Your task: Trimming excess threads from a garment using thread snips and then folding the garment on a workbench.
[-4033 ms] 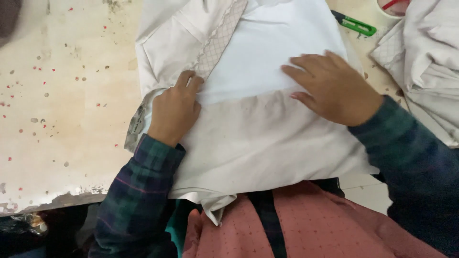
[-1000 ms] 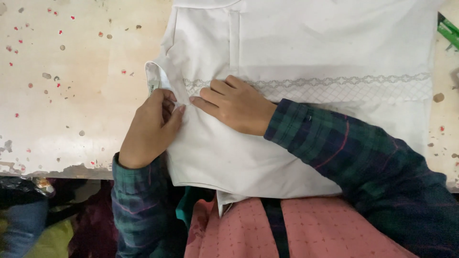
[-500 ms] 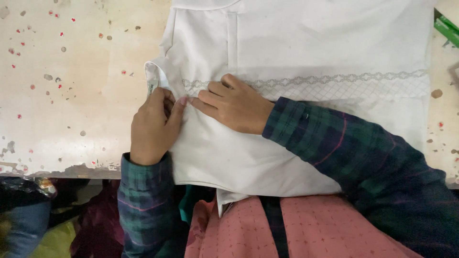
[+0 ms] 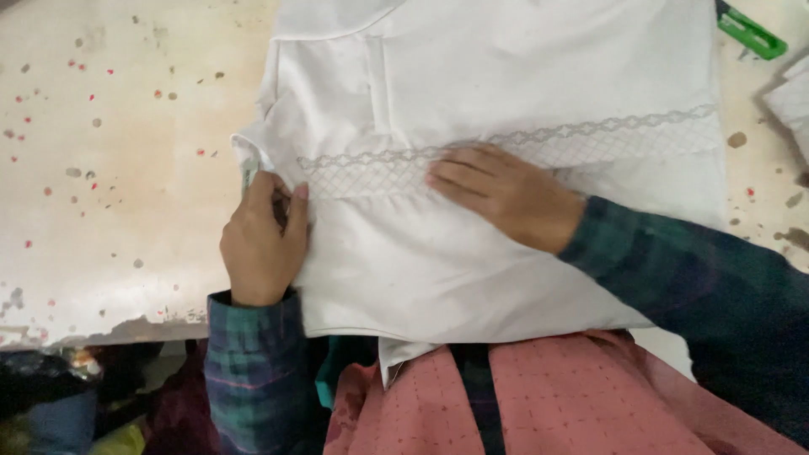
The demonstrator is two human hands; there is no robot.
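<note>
A white garment (image 4: 506, 84) of smooth woven cloth lies spread flat on the tabletop (image 4: 126, 168), its lower edge hanging just over the near rim toward the person. A lace band (image 4: 590, 135) with a diamond lattice and scalloped upper edge runs across it from side to side, and a straight stitched placket runs up from the band toward the top.

The right hand (image 4: 506, 190) lies palm down on the cloth, fingers stretched out flat and close together, their tips resting on the lace band; it grips nothing. The left hand (image 4: 263, 240) sits at the garment's left edge, fingers curled in, the thumb pressed onto the cloth beside the lace end; it seems to pinch the folded edge, though how much it has hold of cannot be told. Both sleeves are dark green plaid.

The tabletop is pale, worn and speckled with red and brown spots, chipped along its near edge. A green plastic tool (image 4: 750, 32) lies at the top right corner, beside more white cloth (image 4: 792, 93).
</note>
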